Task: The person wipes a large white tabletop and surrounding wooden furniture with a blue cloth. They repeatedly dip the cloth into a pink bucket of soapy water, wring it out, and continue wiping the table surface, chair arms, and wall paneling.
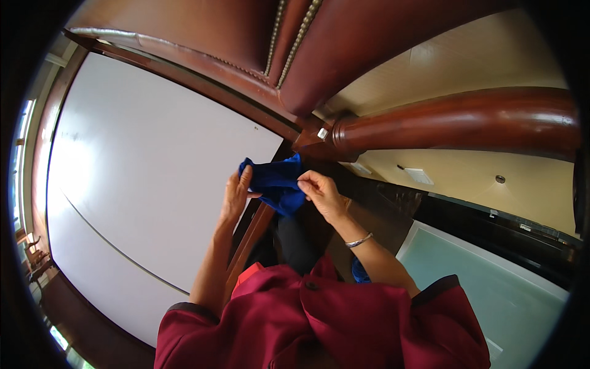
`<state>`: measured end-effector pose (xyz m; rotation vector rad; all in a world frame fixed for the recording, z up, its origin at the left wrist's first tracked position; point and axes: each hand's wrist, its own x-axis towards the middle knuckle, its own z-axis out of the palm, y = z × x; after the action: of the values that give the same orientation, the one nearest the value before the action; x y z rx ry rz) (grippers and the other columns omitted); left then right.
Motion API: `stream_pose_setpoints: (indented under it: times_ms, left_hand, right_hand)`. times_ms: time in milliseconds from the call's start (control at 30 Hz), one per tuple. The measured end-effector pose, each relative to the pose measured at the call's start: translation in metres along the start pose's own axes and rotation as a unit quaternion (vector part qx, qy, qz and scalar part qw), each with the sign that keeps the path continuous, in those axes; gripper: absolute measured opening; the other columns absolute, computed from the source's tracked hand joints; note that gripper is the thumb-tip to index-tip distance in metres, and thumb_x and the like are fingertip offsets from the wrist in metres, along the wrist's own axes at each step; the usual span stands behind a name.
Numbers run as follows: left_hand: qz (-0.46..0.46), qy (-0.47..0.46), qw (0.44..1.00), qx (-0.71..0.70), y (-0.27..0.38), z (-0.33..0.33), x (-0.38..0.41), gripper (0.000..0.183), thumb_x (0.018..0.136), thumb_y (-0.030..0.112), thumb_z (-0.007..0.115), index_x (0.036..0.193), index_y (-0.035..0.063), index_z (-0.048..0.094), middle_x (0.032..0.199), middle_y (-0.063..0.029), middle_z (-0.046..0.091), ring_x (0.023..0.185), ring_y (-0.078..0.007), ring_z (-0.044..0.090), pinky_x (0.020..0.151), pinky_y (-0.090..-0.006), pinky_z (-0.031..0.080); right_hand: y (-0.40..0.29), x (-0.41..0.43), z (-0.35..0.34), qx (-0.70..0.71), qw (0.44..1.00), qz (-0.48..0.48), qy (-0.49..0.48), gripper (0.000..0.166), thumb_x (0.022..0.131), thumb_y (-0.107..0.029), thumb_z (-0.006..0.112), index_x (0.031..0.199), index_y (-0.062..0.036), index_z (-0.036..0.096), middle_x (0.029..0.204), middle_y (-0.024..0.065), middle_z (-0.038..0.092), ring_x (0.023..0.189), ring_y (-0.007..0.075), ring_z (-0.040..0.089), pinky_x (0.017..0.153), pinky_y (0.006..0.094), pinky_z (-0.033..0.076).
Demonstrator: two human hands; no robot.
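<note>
A dark blue cloth [276, 177] is stretched between my two hands, with a loose fold hanging down in the middle. My left hand [237, 189] grips its left end, the thumb lying on top of the fabric. At the right end, my right hand [322, 191] pinches the cloth between thumb and fingertips; a silver bracelet is on that wrist. Beneath and to the left of the cloth spreads a large white flat panel [161, 152] in a dark wood frame. The underside of the cloth is hidden.
Studded red-brown leather upholstery [221, 27] curves along the top. A glossy round wooden post [451, 122] stands to the right, with a small white object [322, 133] near its base. A pale green panel with a white border [484, 276] lies at lower right.
</note>
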<state>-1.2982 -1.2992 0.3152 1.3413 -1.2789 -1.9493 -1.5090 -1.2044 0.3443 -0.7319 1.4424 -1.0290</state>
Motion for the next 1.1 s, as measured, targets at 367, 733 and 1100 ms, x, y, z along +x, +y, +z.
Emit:
stream_pose_setpoints:
  times_ms: [367,733,1100]
  left_hand:
    - [0.308,-0.058,0.837,0.448,0.000,-0.021,-0.033,0.024,0.076,0.020,0.075,0.095,0.0054,0.069,0.119,-0.0077,0.060,0.107,-0.0318,0.054,0.097,-0.0437,0.037]
    - [-0.052,-0.133,0.953,-0.268,-0.046,0.003,0.029,0.070,0.094,0.036,0.059,0.147,-0.0007,0.030,0.139,-0.0137,0.049,0.121,-0.0221,0.053,0.105,-0.0337,0.039]
    - [-0.044,-0.135,0.980,-0.138,-0.038,0.142,0.240,0.057,0.100,0.044,0.047,0.133,-0.0014,0.051,0.123,-0.0059,0.058,0.103,-0.0155,0.053,0.093,-0.0262,0.041]
  right_hand:
    - [-0.080,-0.060,-0.005,0.350,0.936,-0.047,0.010,0.028,0.099,-0.031,0.053,0.110,-0.0057,0.059,0.100,0.0068,0.062,0.096,0.0179,0.060,0.088,0.0352,0.050]
    - [0.058,-0.058,-0.041,0.049,0.994,0.096,0.030,0.029,0.099,-0.014,0.052,0.128,-0.0079,0.050,0.090,0.0030,0.057,0.078,0.0089,0.055,0.071,0.0229,0.048]
    - [0.152,-0.104,0.019,0.016,0.989,0.135,-0.052,0.025,0.097,-0.004,0.050,0.122,-0.0030,0.053,0.076,0.0001,0.055,0.071,0.0090,0.056,0.070,0.0245,0.051]
